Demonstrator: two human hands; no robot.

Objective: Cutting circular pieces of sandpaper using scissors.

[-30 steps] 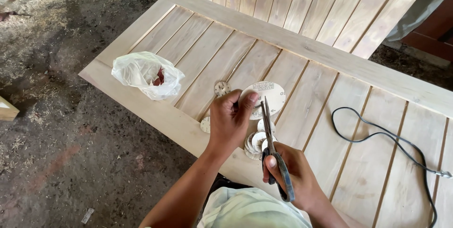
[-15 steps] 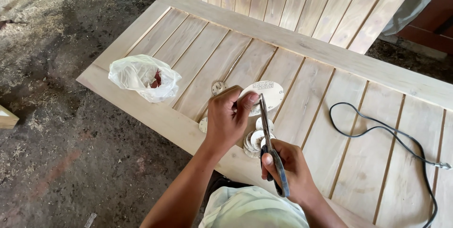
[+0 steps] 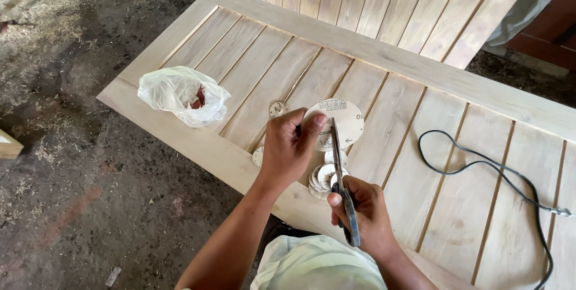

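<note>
Round sanding disc (image 3: 342, 119): pale off-white backing facing up with dark print, held flat-ish above the wooden slatted panel, pinched at its near-left edge by the left hand (image 3: 289, 149). Scissors (image 3: 339, 173): dark handles, long slim metal blades pointing away toward the far side, gripped in the right hand (image 3: 363, 215), blade tips meeting the disc's near edge just right of the left thumb. Blades look nearly closed; whether they've bitten into the disc can't be told.
</note>
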